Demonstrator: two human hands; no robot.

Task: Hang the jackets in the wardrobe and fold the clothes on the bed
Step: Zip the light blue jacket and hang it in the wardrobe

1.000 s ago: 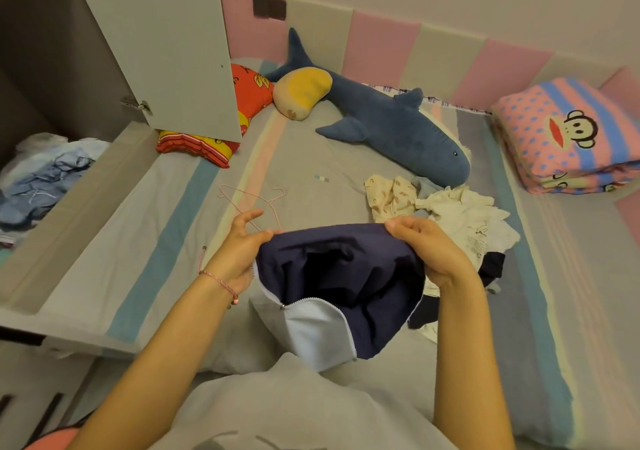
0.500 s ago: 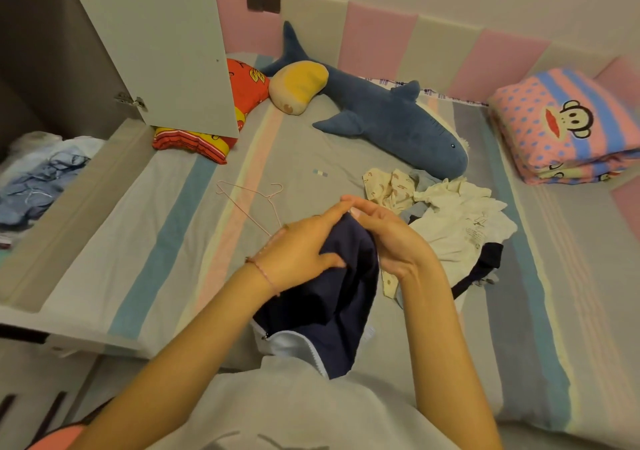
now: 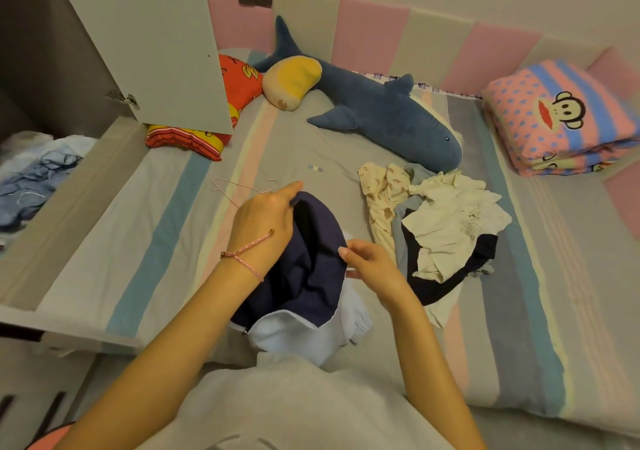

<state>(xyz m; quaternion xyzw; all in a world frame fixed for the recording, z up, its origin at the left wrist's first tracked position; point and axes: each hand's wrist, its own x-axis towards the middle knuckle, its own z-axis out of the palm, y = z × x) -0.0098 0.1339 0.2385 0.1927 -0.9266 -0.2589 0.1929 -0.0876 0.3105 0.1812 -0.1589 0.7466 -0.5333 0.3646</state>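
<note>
L hand (image 3: 263,223) fingers clamped on far edge of navy jacket (image 3: 311,262); R hand (image 3: 372,268) pinches its right edge. Clothes pile (image 3: 446,224) just right, hanger (image 3: 221,186) far-left on bed (image 3: 311,138).

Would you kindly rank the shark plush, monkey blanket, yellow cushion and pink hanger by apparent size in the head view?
1. shark plush and monkey blanket, too alike to rank
2. yellow cushion
3. pink hanger

The jacket (image 3: 311,269) is at the near middle of the bed (image 3: 284,145). A hanger (image 3: 242,186) lies just beyond it, to the left. The heap of clothes (image 3: 446,228) lies to its right, with the plush shark (image 3: 388,117) behind that heap. A folded blanket (image 3: 561,117) sits far right, and the wardrobe (image 3: 41,69) stands left.
</note>
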